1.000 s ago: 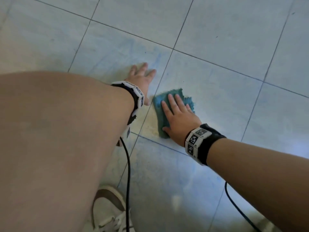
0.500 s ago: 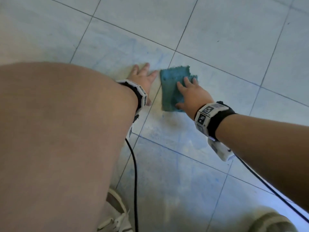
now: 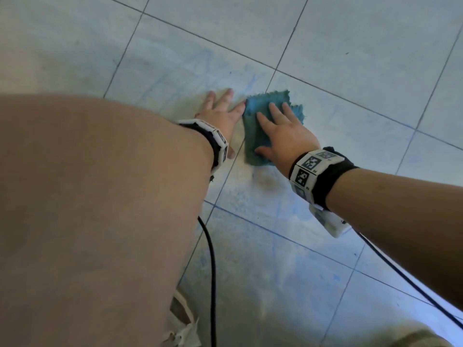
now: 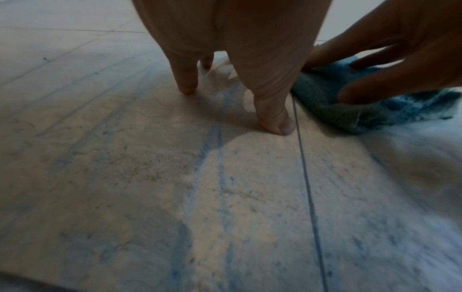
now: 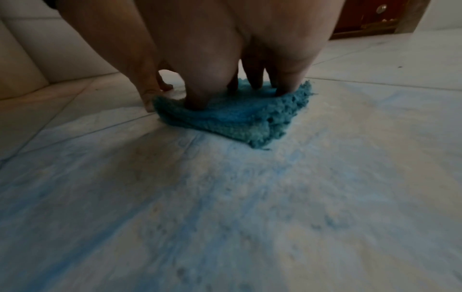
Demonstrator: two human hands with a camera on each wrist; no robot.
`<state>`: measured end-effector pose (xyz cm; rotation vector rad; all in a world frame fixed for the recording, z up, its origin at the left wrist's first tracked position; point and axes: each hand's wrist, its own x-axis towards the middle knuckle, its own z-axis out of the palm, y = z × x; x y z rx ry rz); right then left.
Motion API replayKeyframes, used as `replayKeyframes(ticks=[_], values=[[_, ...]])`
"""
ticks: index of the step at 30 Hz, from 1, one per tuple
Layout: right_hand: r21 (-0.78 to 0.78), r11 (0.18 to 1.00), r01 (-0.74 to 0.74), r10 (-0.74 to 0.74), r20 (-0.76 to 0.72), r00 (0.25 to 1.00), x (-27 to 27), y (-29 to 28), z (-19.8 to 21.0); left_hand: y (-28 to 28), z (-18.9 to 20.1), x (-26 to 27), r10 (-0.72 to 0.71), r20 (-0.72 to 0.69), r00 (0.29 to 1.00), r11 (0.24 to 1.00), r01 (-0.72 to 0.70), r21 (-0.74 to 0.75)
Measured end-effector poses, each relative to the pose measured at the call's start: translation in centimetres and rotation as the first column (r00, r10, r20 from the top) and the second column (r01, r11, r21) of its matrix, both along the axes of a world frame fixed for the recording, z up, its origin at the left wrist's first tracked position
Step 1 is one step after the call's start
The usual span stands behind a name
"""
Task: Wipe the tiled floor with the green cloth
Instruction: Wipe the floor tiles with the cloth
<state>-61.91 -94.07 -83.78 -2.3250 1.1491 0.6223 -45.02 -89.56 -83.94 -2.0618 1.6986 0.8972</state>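
A folded green-blue cloth (image 3: 258, 113) (image 4: 355, 110) (image 5: 240, 118) lies flat on the pale tiled floor (image 3: 350, 78), across a grout line. My right hand (image 3: 283, 131) presses down on it with straight, spread fingers (image 5: 197, 98). My left hand (image 3: 223, 113) rests flat on the tile just left of the cloth, fingers (image 4: 187, 79) straight, its index side touching the cloth's edge. Blue smears (image 5: 175, 197) streak the tile nearer to me.
My bare knee and thigh (image 3: 100, 209) fill the left of the head view. Black cables (image 3: 213, 271) run from both wristbands across the floor. A light shoe (image 3: 183, 324) is at the bottom; a dark wooden door (image 5: 370, 17) stands far behind.
My right hand has pushed the cloth away from me and leftwards until it lies beside my left hand. The left hand has stayed planted on the tile.
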Motion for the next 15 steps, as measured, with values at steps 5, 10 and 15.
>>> replayKeyframes(ticks=[5, 10, 15], values=[[-0.014, 0.997, 0.071, -0.072, -0.020, 0.997, -0.1, -2.3, -0.5, -0.1, 0.2, -0.1, -0.004, 0.016, 1.000, 1.000, 0.004, 0.024], [-0.048, 0.979, 0.198, -0.199, -0.036, 0.979, 0.7, -4.8, -0.1, -0.4, 0.2, -0.3, -0.040, 0.043, 0.998, 0.998, 0.038, 0.049], [0.013, 0.994, -0.111, 0.111, -0.025, 0.993, 0.0, 5.6, 0.4, -0.2, 0.3, -0.2, -0.014, 0.018, 1.000, 1.000, 0.013, 0.011]])
